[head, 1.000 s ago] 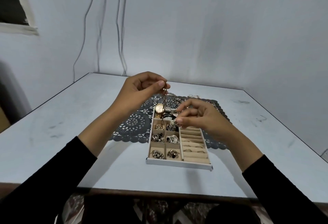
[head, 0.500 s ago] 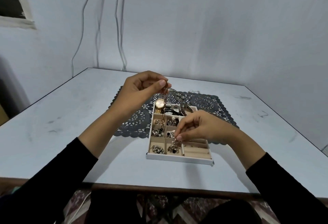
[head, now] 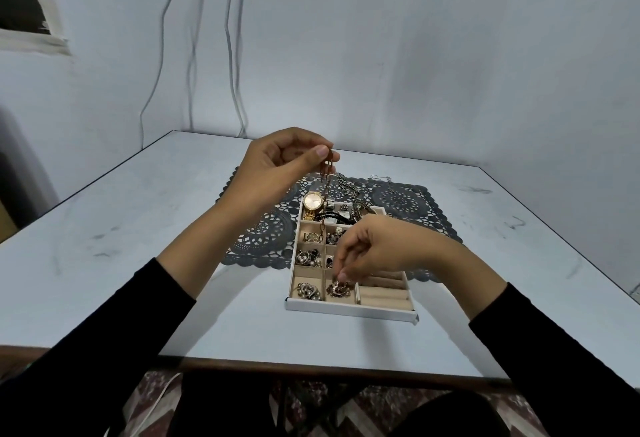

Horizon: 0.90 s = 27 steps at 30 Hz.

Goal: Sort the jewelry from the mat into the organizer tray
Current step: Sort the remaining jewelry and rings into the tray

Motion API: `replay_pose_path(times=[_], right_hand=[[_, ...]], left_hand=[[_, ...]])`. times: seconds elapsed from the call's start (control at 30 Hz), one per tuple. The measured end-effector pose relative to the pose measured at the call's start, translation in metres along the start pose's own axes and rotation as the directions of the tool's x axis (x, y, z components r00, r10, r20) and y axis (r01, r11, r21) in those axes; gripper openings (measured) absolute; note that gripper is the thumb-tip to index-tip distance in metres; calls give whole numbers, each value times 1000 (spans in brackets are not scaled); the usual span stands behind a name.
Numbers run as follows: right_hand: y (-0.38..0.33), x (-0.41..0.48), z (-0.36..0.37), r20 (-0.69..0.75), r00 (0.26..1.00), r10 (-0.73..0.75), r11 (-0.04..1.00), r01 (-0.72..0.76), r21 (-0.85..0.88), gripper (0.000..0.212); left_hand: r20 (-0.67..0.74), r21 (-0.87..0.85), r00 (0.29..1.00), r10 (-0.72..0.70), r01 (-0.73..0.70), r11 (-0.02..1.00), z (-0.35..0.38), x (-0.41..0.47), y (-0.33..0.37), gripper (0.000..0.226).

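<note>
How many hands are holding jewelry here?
2. The left hand pinches a chain hanging above the organizer tray; the right hand pinches a piece down in the tray's near row, second compartment.

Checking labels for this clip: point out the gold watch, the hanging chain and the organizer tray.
gold watch [head: 313,201], head view, on its dial.
hanging chain [head: 327,188], head view, on links midway down.
organizer tray [head: 349,310], head view, on its white front wall.

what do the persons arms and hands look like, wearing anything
Both arms are in long black sleeves. The left sleeve and right sleeve end partway up the forearm, so the wrists are uncovered. The left hand and right hand have no gloves, and no ring, watch or bracelet shows on either.
</note>
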State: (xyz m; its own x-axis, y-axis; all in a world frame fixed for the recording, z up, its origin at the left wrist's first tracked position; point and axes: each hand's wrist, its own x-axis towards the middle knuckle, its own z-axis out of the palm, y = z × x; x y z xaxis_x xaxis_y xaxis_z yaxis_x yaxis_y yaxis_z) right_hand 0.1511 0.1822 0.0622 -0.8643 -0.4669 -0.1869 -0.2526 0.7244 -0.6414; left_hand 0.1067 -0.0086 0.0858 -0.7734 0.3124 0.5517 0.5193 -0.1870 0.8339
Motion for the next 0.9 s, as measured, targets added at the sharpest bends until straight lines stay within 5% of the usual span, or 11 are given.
replay_pose_path(times=[0.33, 0.63, 0.77, 0.9], right_hand=[[-3, 0, 8, -83, 995, -48, 989, 36, -146, 12], [8, -6, 13, -214, 970, -118, 993, 116, -25, 13], [20, -14, 12, -406, 907, -108, 962, 199, 188, 20], [43, -16, 10, -633, 774, -12, 957, 191, 217, 21]], left_hand=[[13, 4, 1000, 2, -2, 1000, 0, 0, 0, 9], [13, -1, 1000, 8, -8, 1000, 0, -2, 4, 9], [15, 8, 1000, 11, -11, 1000, 1, -4, 7, 9], [20, 11, 1000, 0, 0, 1000, 1, -6, 9, 9]])
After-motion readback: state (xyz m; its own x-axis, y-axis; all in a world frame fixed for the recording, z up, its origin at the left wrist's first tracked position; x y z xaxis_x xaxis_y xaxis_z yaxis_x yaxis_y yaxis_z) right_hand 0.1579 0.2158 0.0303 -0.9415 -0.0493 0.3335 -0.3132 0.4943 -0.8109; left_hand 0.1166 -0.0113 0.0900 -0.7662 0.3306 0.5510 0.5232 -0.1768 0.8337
